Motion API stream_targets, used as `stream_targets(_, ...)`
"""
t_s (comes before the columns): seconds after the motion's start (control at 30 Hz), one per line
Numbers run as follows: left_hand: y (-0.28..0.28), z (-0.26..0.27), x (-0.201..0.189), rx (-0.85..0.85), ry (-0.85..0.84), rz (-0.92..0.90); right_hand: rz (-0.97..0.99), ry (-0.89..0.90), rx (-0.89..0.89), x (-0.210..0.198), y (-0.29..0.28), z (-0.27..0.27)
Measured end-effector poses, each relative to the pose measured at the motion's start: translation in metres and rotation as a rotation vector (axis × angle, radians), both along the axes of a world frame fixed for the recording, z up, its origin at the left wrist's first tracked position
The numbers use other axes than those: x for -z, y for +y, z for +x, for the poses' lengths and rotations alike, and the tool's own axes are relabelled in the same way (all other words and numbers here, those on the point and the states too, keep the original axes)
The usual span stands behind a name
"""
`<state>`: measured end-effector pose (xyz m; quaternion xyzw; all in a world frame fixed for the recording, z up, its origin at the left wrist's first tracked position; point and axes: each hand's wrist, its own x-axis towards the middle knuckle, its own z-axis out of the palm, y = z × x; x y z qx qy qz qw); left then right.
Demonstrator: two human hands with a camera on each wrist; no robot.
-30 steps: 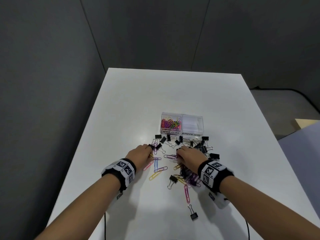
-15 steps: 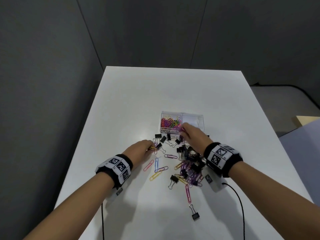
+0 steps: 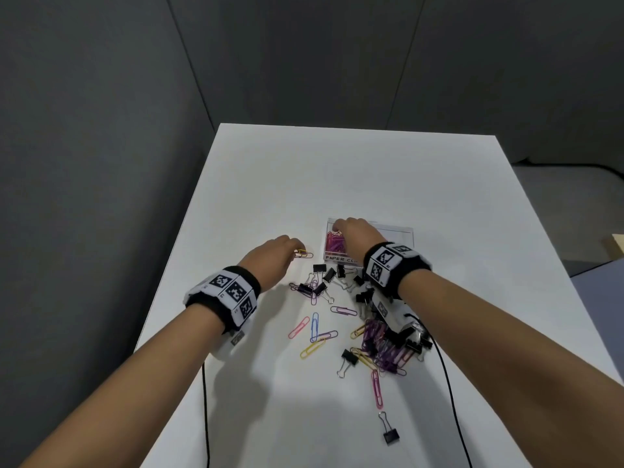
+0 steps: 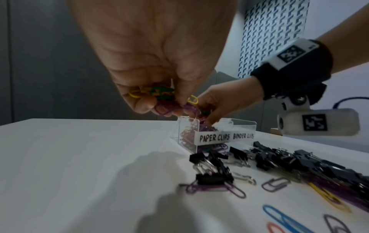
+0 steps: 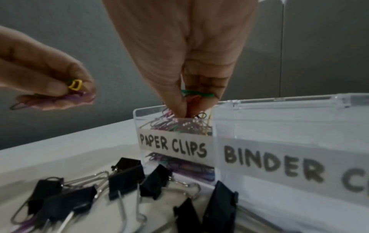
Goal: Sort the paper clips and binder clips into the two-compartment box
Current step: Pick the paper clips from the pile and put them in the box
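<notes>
We are seeing the right hand (image 3: 358, 236) hanging over the left compartment of the clear box (image 3: 403, 231), fingers (image 5: 175, 94) pinching a few paper clips (image 5: 196, 94), green and orange, fingertips dipping just inside the rim. That compartment is labelled PAPER CLIPS (image 5: 172, 145) and is already holding a pile of coloured clips (image 5: 185, 125), mostly purple and pink. The other compartment, labelled BINDER CLIPS (image 5: 279, 164), is looking clear through its front wall; we cannot tell what is in it.

The left hand (image 3: 270, 261) is hovering just left of the box, above the table (image 3: 337, 170), fingers curling round a small bunch (image 4: 159, 99) of clips, yellow, green and purple, with a yellow one (image 3: 303, 254) sticking out toward the box.

Black binder clips (image 3: 320, 282) are lying scattered on the table just in front of the box, some touching each other, some purple paper clips tangled among them. Loose paper clips (image 3: 315, 329), pink, blue, purple and yellow, are lying nearer to us, between the forearms. A denser heap (image 3: 381, 349) of purple clips mixed with binder clips is sitting under the right wrist. One binder clip (image 3: 390, 432) is lying apart, nearest to us, with a pink clip (image 3: 376, 388) just beyond it.

Both wrists are wearing black bands (image 3: 229, 295) with marker tags.
</notes>
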<state>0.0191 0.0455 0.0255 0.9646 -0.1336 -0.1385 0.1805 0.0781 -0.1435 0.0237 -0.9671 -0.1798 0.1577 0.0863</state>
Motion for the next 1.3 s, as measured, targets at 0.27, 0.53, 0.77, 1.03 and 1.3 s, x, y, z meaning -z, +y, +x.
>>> stream_targets(0.27,-0.028,0.028,-0.010,0.055,0.001,-0.012,0.214,-0.019,0.018,-0.023,-0.035,-0.024)
stream_targets(0.53,-0.087,0.065,-0.013,0.186,-0.041,0.037,0.109,0.030,-0.109,0.003,-0.070,-0.089)
stream_targets(0.77,-0.092,0.054,-0.010,0.249,-0.199,0.161,0.062,0.031,-0.213,0.016,-0.066,-0.111)
stream_targets(1.03,-0.079,-0.020,0.013,0.504,-0.021,0.272,-0.124,-0.006,-0.353,0.028,-0.052,-0.125)
stream_targets(1.3,-0.091,-0.033,0.040,0.351,0.017,0.247,-0.117,0.003,-0.252,0.031,-0.055,-0.120)
